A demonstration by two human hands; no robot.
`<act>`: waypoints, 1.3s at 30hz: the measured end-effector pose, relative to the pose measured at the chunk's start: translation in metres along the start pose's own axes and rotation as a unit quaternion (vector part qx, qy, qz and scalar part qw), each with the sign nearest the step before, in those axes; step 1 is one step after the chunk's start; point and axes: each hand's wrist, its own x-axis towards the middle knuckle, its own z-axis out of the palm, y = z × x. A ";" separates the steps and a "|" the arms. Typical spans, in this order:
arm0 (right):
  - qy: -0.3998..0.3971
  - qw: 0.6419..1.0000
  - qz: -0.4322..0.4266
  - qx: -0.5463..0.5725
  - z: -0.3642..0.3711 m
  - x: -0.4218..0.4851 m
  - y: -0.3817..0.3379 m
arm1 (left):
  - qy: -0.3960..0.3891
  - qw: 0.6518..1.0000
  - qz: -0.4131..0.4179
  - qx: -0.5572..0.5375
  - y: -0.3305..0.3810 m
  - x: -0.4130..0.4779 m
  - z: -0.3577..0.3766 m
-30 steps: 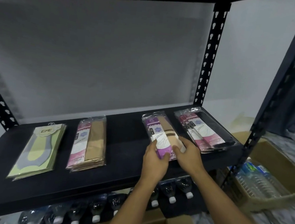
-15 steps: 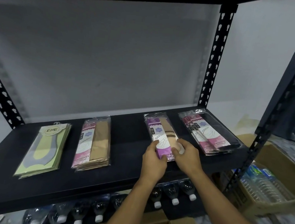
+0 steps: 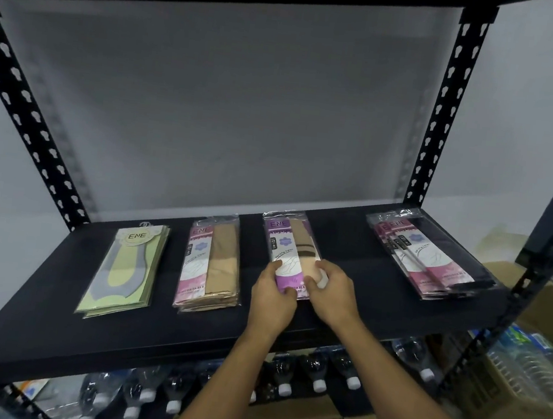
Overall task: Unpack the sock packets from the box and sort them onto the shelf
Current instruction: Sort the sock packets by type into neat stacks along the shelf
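Sock packet (image 3: pixel 289 248) laid at frame centre on shelf (image 3: pixel 377 310); near end pinched by fingers (image 3: pixel 273 269) of left hand (image 3: pixel 272 298) and right hand (image 3: pixel 334 295). Risk judged: slick plastic skewed on release, or nudged toward pink stack (image 3: pixel 210 267) at left.

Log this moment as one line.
stage: placing | left hand, right hand: both grip near end of purple-labelled clear plastic sock packet | packet: flat on black metal shelf, between pink-and-beige pile and pink-and-black pile
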 end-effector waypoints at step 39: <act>0.141 0.987 -0.053 0.053 -0.136 -0.007 0.029 | -0.085 0.982 0.135 -0.099 0.065 -0.057 0.090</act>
